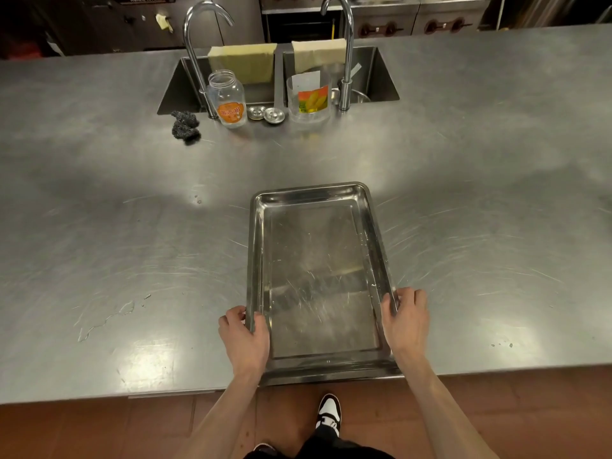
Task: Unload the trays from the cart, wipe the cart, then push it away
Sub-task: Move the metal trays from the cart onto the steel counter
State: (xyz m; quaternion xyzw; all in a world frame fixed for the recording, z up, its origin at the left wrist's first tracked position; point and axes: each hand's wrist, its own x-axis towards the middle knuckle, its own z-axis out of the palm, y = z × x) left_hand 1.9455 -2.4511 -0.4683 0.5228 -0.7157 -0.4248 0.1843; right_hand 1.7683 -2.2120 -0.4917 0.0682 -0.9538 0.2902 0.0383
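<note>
Tray point(318, 279) lies on the steel counter point(132, 226) at lower centre, left hand point(244, 339) and right hand point(404, 321) gripping its long rims; cart unseen, wiping and pushing apparently remain.

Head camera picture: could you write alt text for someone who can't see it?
A person's left hand and right hand grip the long sides of an empty steel tray on a steel counter. Beyond it lie a double sink with two taps, a glass jar, a clear cup and dark steel wool.
</note>
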